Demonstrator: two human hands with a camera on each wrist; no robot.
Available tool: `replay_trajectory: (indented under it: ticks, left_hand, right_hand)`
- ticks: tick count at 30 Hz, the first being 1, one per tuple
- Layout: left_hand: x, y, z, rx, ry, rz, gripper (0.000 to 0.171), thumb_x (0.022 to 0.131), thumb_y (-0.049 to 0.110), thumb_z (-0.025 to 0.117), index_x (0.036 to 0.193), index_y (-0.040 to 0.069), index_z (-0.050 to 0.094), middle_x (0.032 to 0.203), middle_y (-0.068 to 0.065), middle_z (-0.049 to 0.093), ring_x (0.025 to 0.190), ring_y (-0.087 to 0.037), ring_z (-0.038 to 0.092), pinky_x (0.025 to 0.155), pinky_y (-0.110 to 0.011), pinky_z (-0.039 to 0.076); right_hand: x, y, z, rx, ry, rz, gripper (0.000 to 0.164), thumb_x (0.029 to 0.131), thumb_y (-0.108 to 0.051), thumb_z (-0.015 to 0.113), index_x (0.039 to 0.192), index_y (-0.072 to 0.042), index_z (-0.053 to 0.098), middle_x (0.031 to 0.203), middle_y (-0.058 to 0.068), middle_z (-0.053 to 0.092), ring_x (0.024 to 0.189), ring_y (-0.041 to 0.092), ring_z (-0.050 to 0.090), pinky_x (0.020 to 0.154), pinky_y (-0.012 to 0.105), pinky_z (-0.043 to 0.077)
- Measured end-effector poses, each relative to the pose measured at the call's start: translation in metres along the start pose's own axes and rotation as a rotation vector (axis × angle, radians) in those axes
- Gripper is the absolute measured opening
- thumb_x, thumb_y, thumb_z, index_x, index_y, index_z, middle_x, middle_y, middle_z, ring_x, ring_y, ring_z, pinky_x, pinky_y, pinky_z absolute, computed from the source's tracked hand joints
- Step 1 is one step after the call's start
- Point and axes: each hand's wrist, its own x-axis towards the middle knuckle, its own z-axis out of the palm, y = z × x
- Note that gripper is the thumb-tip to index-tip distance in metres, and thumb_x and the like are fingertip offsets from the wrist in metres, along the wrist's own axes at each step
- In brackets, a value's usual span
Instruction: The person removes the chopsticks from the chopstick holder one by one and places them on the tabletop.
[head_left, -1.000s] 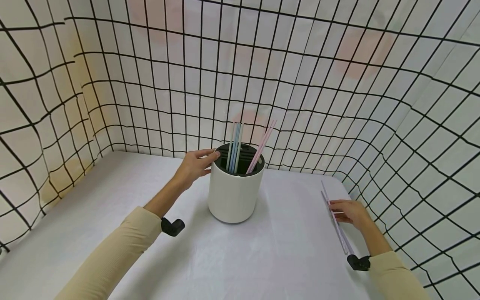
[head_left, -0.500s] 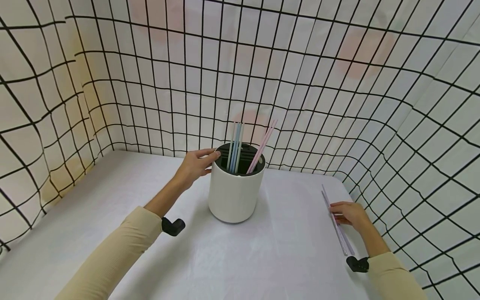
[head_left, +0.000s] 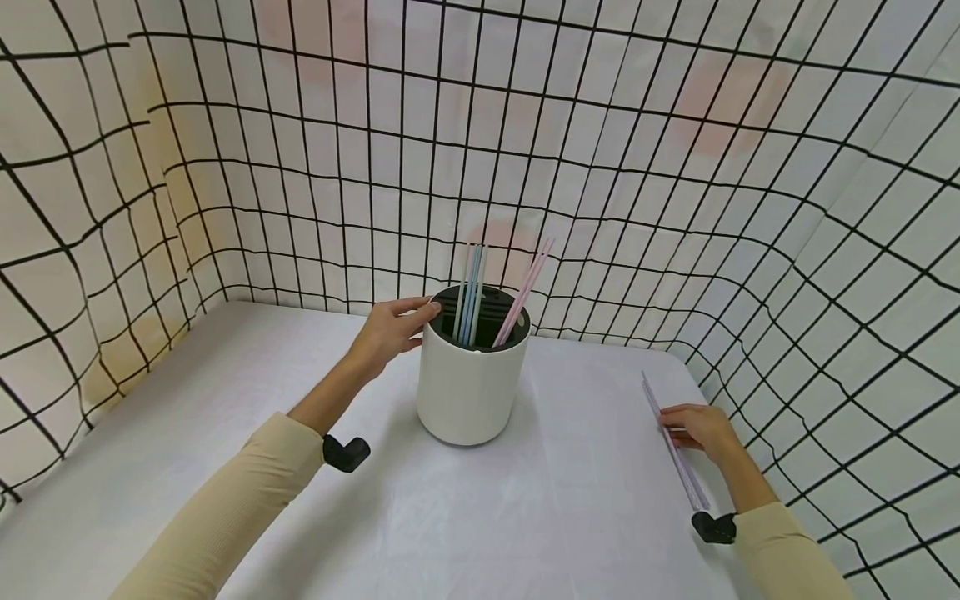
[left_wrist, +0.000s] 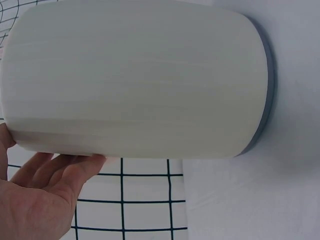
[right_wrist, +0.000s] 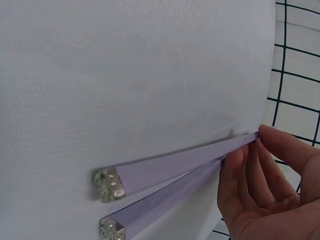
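A white cylindrical utensil holder (head_left: 471, 392) with a black slotted insert stands upright on the table. My left hand (head_left: 392, 329) grips its upper left edge, thumb at the black rim and fingers against the outer wall, as the left wrist view also shows. Several blue and pale green chopsticks (head_left: 468, 296) lean in the insert, and pink chopsticks (head_left: 522, 293) tilt right beside them. At the right, my right hand (head_left: 699, 427) pinches two purple chopsticks (right_wrist: 170, 166) between thumb and fingers, low over the table. Their silver patterned ends (right_wrist: 110, 185) point toward me.
A black wire grid (head_left: 510, 154) encloses the back and both sides of the table, with white sheeting behind it. White cloth (head_left: 480, 525) covers the tabletop. Each wrist carries a small black camera mount (head_left: 345, 454).
The two purple chopsticks have come closer together, and my right hand has shifted very slightly toward me. My left hand and the holder have stayed put.
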Motion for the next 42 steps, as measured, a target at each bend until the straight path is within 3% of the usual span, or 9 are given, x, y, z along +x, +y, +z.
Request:
replay_trajectory:
  ticks: [5, 20, 31, 36, 42]
  left_hand:
    - [-0.001, 0.0, 0.0, -0.006, 0.006, -0.005, 0.057, 0.099, 0.04, 0.067, 0.147, 0.01, 0.055, 0.149, -0.011, 0.055, 0.139, -0.029, 0.053, 0.109, -0.043, 0.053]
    - [-0.001, 0.001, 0.0, 0.005, 0.01, -0.01, 0.058, 0.098, 0.041, 0.067, 0.147, 0.011, 0.055, 0.149, -0.01, 0.055, 0.138, -0.028, 0.054, 0.108, -0.042, 0.054]
    - [0.0, 0.0, 0.0, 0.001, 0.008, -0.004, 0.058, 0.098, 0.041, 0.068, 0.147, 0.011, 0.055, 0.148, -0.009, 0.056, 0.137, -0.028, 0.055, 0.107, -0.041, 0.054]
    - [0.0, 0.001, 0.001, 0.001, 0.009, -0.005, 0.058, 0.099, 0.04, 0.067, 0.147, 0.01, 0.054, 0.148, -0.011, 0.056, 0.138, -0.029, 0.054, 0.108, -0.042, 0.054]
    - [-0.001, 0.001, 0.001, 0.0, 0.011, -0.007, 0.057, 0.099, 0.039, 0.067, 0.147, 0.01, 0.054, 0.148, -0.011, 0.056, 0.138, -0.029, 0.054, 0.108, -0.042, 0.053]
  right_hand:
    - [0.002, 0.001, 0.0, 0.01, 0.006, 0.003, 0.034, 0.093, -0.008, 0.071, 0.116, 0.015, 0.066, 0.083, -0.004, 0.074, 0.071, 0.008, 0.069, 0.066, 0.025, 0.064]
    - [0.006, 0.002, 0.005, -0.014, 0.063, 0.024, 0.04, 0.094, -0.009, 0.07, 0.122, 0.018, 0.062, 0.079, -0.005, 0.073, 0.067, 0.008, 0.066, 0.06, 0.022, 0.061]
    - [0.007, -0.001, 0.002, -0.039, 0.084, 0.022, 0.036, 0.095, -0.013, 0.07, 0.12, 0.014, 0.065, 0.083, -0.002, 0.073, 0.071, 0.01, 0.066, 0.062, 0.023, 0.062]
    - [0.001, -0.014, 0.004, -0.021, 0.072, 0.009, 0.045, 0.095, -0.012, 0.07, 0.129, 0.015, 0.059, 0.088, -0.001, 0.073, 0.073, 0.012, 0.069, 0.066, 0.025, 0.064]
    - [-0.005, -0.05, 0.014, -0.057, 0.028, -0.085, 0.049, 0.097, -0.019, 0.07, 0.134, 0.011, 0.057, 0.098, -0.001, 0.073, 0.081, 0.011, 0.073, 0.076, 0.026, 0.065]
